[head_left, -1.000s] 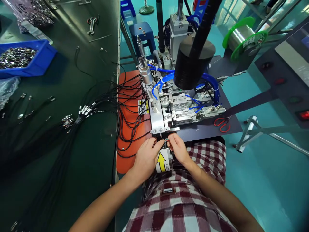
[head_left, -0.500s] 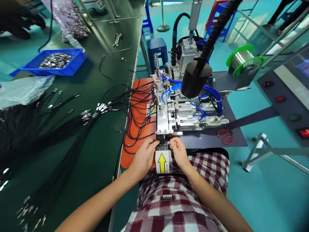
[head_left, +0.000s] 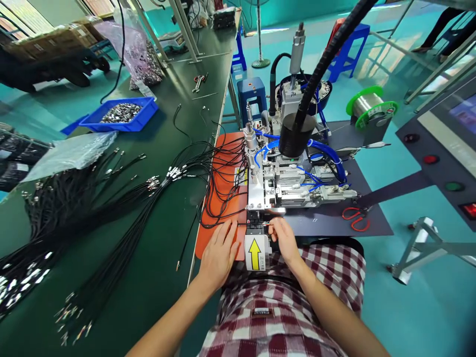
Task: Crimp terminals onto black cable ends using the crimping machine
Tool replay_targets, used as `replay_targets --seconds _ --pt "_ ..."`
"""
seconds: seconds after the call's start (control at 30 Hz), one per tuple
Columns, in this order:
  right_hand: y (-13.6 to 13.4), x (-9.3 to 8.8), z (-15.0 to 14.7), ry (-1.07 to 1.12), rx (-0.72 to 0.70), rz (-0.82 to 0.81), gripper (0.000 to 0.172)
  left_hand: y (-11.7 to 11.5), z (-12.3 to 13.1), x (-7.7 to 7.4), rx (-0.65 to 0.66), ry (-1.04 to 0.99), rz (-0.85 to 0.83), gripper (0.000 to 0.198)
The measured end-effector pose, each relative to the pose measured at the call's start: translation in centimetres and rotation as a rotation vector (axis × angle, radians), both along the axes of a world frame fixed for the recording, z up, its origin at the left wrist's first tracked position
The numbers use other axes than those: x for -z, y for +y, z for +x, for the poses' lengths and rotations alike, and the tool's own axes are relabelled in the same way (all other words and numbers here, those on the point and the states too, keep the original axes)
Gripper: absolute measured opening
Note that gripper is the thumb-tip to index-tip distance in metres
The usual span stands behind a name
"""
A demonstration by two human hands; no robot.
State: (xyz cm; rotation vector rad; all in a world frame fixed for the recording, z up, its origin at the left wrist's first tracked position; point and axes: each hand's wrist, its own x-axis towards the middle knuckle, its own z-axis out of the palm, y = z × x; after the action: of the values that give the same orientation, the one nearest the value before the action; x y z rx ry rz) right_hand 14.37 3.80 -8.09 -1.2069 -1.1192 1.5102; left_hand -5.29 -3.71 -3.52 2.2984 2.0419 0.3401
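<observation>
1. Your left hand [head_left: 218, 258] lies palm down at the front edge of an orange board [head_left: 208, 243], its fingers straight and close together, the thumb a little apart. Its fingertips are at a black cable [head_left: 243, 224]; whether they press on it cannot be told.
2. Your right hand [head_left: 284, 240] is narrowed to a pinch, thumb and forefinger closed on the cable's thin, light-coloured end.
3. That cable runs straight between your two hands, across a small black block [head_left: 255, 230] at the near end of a metal machine [head_left: 293, 191].
4. Just below the block, nearest your body, is a white label with a yellow arrow [head_left: 255, 252] pointing away from you.
5. More black cables loop over the orange board and reach the machine's left side.
6. To your left, a dark green table [head_left: 163, 243] carries thick bundles of black cables [head_left: 137, 225], many with pale or metallic ends.
7. Farther back on the table is a blue tray [head_left: 146, 117] of small metal parts; wrenches [head_left: 199, 84] lie to its right.
8. To your right, red-handled scissors [head_left: 363, 211] lie on the machine's grey plate [head_left: 308, 227], with a green-flanged spool [head_left: 370, 106] of silvery wire behind.
</observation>
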Motion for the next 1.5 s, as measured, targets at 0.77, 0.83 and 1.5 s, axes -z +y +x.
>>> replay_targets --seconds 0.77,0.83,1.5 --pt "-3.5 -2.6 6.4 -0.092 0.102 -0.114 0.031 5.2 -10.7 -2.7 -0.393 -0.240 0.071 0.025" --pt "-3.4 -3.1 6.3 -0.086 0.081 -0.093 0.030 5.9 -12.0 -3.0 -0.416 -0.275 0.021 0.024" --pt "-6.3 -6.8 3.7 -0.309 -0.080 0.507 0.045 7.1 2.6 -8.1 0.578 -0.355 0.230 0.024"
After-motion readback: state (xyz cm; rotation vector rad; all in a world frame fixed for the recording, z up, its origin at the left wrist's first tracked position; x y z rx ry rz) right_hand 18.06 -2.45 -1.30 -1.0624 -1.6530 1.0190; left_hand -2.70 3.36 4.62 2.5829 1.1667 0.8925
